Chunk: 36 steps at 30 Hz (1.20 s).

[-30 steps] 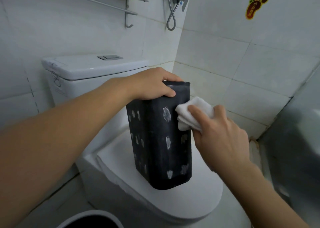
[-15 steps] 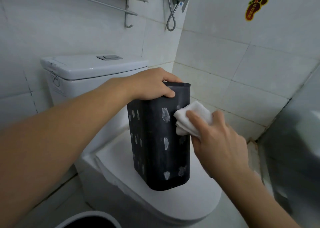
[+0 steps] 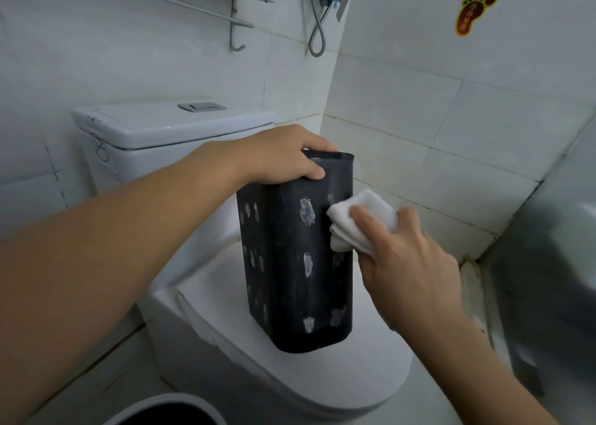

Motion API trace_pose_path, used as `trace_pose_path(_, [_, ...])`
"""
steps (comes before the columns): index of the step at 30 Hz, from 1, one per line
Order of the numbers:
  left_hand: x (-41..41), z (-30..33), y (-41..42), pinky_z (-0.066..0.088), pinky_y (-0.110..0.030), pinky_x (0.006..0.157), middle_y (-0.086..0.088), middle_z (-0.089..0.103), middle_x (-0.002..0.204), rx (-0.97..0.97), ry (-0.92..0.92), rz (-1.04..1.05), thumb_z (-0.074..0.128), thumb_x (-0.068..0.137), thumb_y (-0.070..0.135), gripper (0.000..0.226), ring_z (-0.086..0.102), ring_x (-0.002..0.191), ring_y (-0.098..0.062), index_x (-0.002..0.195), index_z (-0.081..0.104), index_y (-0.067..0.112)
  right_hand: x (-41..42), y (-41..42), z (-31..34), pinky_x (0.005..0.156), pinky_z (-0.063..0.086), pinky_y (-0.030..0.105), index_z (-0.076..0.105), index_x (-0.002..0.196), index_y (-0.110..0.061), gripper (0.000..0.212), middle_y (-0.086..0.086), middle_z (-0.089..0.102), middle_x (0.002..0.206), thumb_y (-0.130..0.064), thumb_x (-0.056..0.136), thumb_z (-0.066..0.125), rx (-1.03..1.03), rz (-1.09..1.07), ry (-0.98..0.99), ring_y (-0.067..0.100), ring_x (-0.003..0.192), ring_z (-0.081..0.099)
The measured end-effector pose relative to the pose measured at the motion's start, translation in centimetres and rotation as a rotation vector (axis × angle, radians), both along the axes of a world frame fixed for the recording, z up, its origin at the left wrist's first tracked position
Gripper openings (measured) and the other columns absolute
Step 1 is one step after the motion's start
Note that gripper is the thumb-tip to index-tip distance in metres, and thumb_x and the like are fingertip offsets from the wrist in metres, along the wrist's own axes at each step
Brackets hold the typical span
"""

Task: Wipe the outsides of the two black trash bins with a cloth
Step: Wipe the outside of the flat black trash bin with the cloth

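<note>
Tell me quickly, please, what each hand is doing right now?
Left hand: grips the rim of the bin.
Right hand: holds the cloth against the bin's side.

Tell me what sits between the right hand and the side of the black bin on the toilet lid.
A folded white cloth, held by the right hand and pressed against the black bin, in the head view.

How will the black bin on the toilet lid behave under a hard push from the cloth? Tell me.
The black bin is tall on a narrow base, so probably tippy; the left hand gripping its rim counters that. It looks like light plastic, and may slide on the smooth toilet lid.
</note>
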State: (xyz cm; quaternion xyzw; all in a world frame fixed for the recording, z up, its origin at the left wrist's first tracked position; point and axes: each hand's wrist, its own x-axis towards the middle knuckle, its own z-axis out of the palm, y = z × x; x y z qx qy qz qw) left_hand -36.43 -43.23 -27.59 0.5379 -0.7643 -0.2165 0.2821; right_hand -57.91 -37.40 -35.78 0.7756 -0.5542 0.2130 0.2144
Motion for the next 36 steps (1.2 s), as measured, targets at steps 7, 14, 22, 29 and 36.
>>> trace_pose_path(7, [-1.4,0.2,0.1,0.044,-0.026,0.101,0.016,0.065,0.125,-0.044,-0.068,0.013,0.064,0.089,0.020,0.042,0.059,0.112,-0.005,0.127,0.063,0.040,0.5,-2.5,2.4,0.047,0.025,0.028,0.049,0.120,-0.040,0.036,0.002,0.030,0.092,-0.028,0.088,0.059,-0.090,-0.056,-0.022,0.021,0.055,0.028])
trace_pose_path(14, [-0.6,0.1,-0.4,0.046,-0.037,0.103,0.018,0.066,0.121,-0.038,-0.121,0.062,0.063,0.088,0.025,0.043,0.060,0.110,-0.009,0.125,0.062,0.047,0.8,-1.1,1.0,0.042,0.022,0.024,0.054,0.111,-0.033,0.042,0.006,0.037,0.085,-0.015,0.075,0.069,-0.045,-0.070,0.062,0.023,0.054,0.036])
trace_pose_path(22, [-1.1,0.5,-0.4,0.038,-0.036,0.102,0.009,0.047,0.149,-0.181,-0.469,0.149,0.053,0.098,0.039,0.053,0.043,0.134,-0.022,0.148,0.035,0.045,0.0,-0.9,-0.7,0.040,0.020,0.021,0.057,0.107,-0.033,0.043,0.004,0.037,0.081,-0.019,0.071,0.077,-0.009,-0.044,0.010,0.021,0.048,0.031])
trace_pose_path(29, [0.2,0.5,0.4,0.046,-0.038,0.097,0.009,0.058,0.121,-0.082,-0.309,0.108,0.071,0.083,0.024,0.060,0.054,0.111,-0.017,0.137,0.049,0.037,-0.1,-1.8,-0.8,0.039,0.027,0.023,0.052,0.114,-0.039,0.036,0.002,0.036,0.087,-0.028,0.083,0.067,0.002,-0.078,0.013,0.019,0.050,0.031])
trace_pose_path(36, [-0.5,0.5,-0.2,0.047,-0.038,0.099,0.012,0.062,0.123,-0.080,-0.204,0.044,0.077,0.076,0.013,0.069,0.058,0.110,-0.014,0.136,0.055,0.036,1.1,-4.0,3.6,0.046,0.020,0.027,0.046,0.118,-0.038,0.035,0.003,0.028,0.092,-0.023,0.088,0.054,-0.073,-0.096,0.063,0.022,0.059,0.034])
